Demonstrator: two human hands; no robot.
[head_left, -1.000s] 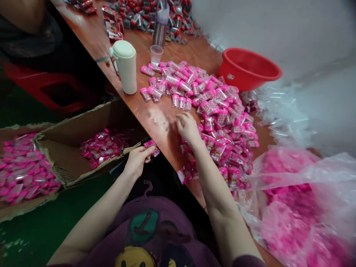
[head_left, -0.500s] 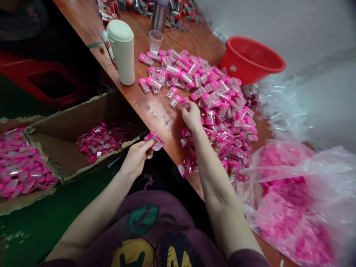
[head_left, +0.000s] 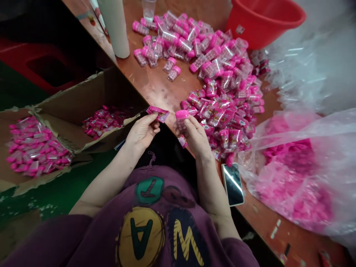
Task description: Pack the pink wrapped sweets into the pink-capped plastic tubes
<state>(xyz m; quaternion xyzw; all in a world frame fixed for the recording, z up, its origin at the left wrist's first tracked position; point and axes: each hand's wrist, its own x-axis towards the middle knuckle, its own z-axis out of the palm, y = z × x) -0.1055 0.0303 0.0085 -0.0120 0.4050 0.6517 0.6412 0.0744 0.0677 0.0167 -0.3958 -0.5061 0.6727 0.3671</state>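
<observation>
Pinched between the thumb and fingers of my left hand is a small pink printed wrapper, over the table edge. Just to its right, my right hand holds a small clear jar with a pink cap, upright, with pink beads inside. Wrapper and jar are close but apart. Beyond them lies a heap of similar pink-capped jars on the brown table. Several wrapped pink packs are piled just right of my right hand.
Two cardboard boxes hold pink packs, the nearer one and one further left. A pale cup, a red basin, a phone and a plastic bag of pink pieces stand or lie around. A red stool is at left.
My right hand has come back from the heap toward my left hand, bringing a jar. My left hand still holds the wrapper. The view has tilted downward, and the phone now shows.
</observation>
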